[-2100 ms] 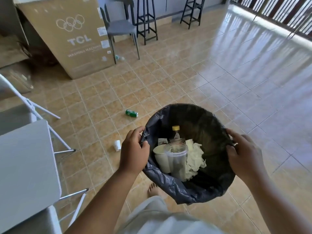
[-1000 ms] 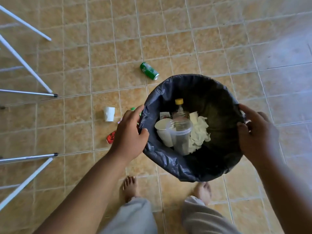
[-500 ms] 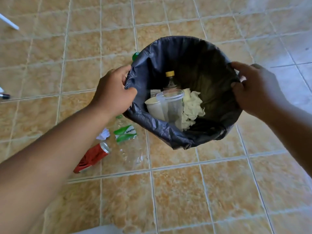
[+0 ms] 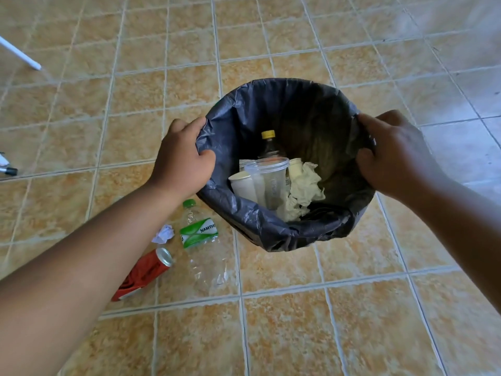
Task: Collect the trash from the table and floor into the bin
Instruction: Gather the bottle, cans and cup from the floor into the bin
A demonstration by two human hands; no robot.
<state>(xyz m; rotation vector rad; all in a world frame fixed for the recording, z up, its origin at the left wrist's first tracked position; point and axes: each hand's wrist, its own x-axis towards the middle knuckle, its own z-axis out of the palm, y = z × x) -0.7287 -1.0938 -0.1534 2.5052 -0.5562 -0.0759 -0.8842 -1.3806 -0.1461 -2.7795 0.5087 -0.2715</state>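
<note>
A bin (image 4: 273, 232) lined with a dark plastic bag is held over the tiled floor. My left hand (image 4: 182, 158) grips its left rim and my right hand (image 4: 393, 156) grips its right rim. Inside lie a clear plastic cup (image 4: 268, 180), a paper cup (image 4: 241, 185), a yellow-capped bottle (image 4: 268, 143) and crumpled tissue (image 4: 303, 191). On the floor left of the bin lie a clear bottle with a green label (image 4: 202, 242), a crushed red can (image 4: 143, 272) and a small paper ball (image 4: 163, 233).
White metal chair legs (image 4: 20, 54) reach in at the upper left, and a dark-tipped leg foot (image 4: 8, 170) sits at the left edge. Tan floor tiles (image 4: 325, 335) fill the rest of the view.
The bin has been carried over and lowered beside the red can, green-label bottle and paper ball. Both hands keep their grip on the rim. The green can is out of sight.
</note>
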